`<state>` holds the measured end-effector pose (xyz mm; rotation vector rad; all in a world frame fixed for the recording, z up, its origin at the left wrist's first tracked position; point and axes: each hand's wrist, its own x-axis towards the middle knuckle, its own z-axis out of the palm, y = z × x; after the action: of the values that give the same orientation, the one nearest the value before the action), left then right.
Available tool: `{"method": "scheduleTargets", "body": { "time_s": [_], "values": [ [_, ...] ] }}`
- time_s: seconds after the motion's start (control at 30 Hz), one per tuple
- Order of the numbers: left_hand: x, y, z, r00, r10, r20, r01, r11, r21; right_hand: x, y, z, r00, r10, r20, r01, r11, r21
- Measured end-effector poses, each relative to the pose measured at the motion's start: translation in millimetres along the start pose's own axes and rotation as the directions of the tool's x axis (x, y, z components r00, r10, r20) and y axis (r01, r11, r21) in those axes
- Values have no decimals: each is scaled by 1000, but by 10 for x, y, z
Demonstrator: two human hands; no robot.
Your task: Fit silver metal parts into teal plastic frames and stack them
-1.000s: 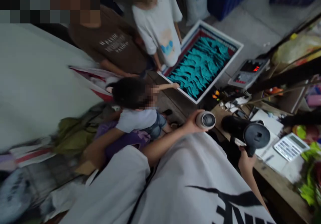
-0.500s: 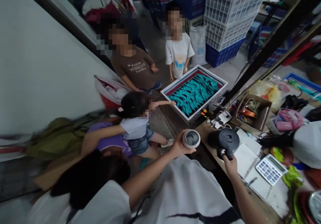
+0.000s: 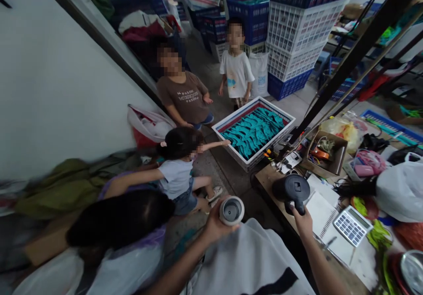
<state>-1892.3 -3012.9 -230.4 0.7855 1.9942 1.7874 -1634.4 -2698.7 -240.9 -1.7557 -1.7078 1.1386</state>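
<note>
My left hand [image 3: 213, 226] is wrapped round a white round cup [image 3: 231, 211] with a grey, metal-looking inside, held in front of my shirt with its mouth turned up toward me. On the right, my right hand [image 3: 302, 221] grips the handle of a black lidded jug [image 3: 291, 191]. The jug is at the near edge of the cluttered table [image 3: 266, 176]; I cannot tell whether its base rests there. A notebook [image 3: 319, 209] lies just right of the jug, and a calculator [image 3: 352, 225] lies beyond it.
A crate [image 3: 216, 127] of teal pieces [image 3: 256, 132] stands ahead, with a seated child's hand [image 3: 225, 143] at its rim. Two people stand behind. Another person with dark hair [image 3: 122, 215] is close on my left. Stacked crates [image 3: 304, 35] rise at the back; a dark post [image 3: 333, 83] slants on the right.
My left hand has moved left and lower with the cup, and more of its inside shows. The jug stays in my right hand. The view has shifted, and the person beside me appears lower.
</note>
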Motion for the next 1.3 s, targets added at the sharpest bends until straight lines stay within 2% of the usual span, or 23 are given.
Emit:
{"method": "scheduleTargets", "body": {
  "time_s": [0.07, 0.1, 0.13, 0.17, 0.23, 0.3, 0.33, 0.4, 0.43, 0.47, 0.5, 0.53, 0.63, 0.73, 0.8, 0.9, 1.0, 1.1, 1.17, 1.3],
  "values": [
    [-95, -62, -48, 1000, -18, 7, 18, 1000, -23, -73, 109, -82, 976, -112, -185, 111, 994, -18],
    [-134, -85, -63, 1000, -20, 20, 21, 999, -34, -125, 168, -116, 941, -213, -263, 210, 977, -40],
    [-166, -101, -71, 999, -18, 38, 20, 999, -46, -185, 217, -136, 897, -324, -300, 320, 945, -65],
    [-187, -108, -73, 998, -17, 55, 20, 998, -59, -251, 247, -135, 858, -430, -282, 426, 901, -78],
    [-193, -84, -56, 995, -28, 93, 35, 997, -74, -387, 219, -59, 798, -593, -108, 592, 805, -41],
    [-147, -2, -10, 986, -69, 152, 82, 994, -78, -518, 53, 101, 707, -687, 167, 688, 723, 60],
    [-104, 59, 21, 978, -85, 190, 102, 992, -79, -583, -80, 197, 630, -713, 309, 717, 686, 121],
    [17, 201, 81, 968, -74, 238, 102, 989, -109, -715, -411, 395, 438, -719, 540, 738, 630, 240],
    [91, 272, 104, 972, -39, 233, 73, 988, -139, -783, -591, 489, 355, -709, 610, 732, 616, 291],
    [168, 334, 117, 975, 19, 223, 19, 986, -166, -849, -765, 578, 292, -699, 652, 717, 611, 334],
    [245, 386, 121, 974, 86, 208, -47, 981, -188, -912, -925, 662, 250, -697, 672, 695, 612, 377],
    [318, 424, 116, 969, 151, 194, -112, 973, -200, -969, -1063, 741, 230, -707, 669, 668, 615, 420],
    [489, 477, 63, 956, 243, 166, -211, 959, -189, -1094, -1331, 948, 240, -775, 585, 601, 592, 537],
    [594, 500, -39, 963, 202, 179, -171, 969, -178, -1180, -1446, 1093, 291, -824, 486, 629, 548, 551],
    [621, 531, -144, 956, 180, 231, -139, 973, -182, -1252, -1499, 1118, 338, -816, 468, 623, 567, 538],
    [582, 549, -363, 936, 172, 308, -111, 972, -206, -1355, -1592, 1036, 407, -766, 498, 582, 637, 505],
    [437, 425, -621, 931, 69, 359, 7, 979, -206, -1377, -1685, 896, 438, -736, 515, 634, 660, 403],
    [187, 155, -813, 918, -99, 384, 175, 970, -168, -1317, -1723, 778, 483, -722, 496, 684, 665, 301],
    [2, -38, -867, 911, -195, 363, 261, 955, -143, -1251, -1713, 719, 505, -710, 491, 687, 675, 268],
    [-258, -271, -846, 896, -331, 295, 373, 923, -98, -1083, -1673, 637, 484, -636, 601, 657, 718, 232]
  ]
}}
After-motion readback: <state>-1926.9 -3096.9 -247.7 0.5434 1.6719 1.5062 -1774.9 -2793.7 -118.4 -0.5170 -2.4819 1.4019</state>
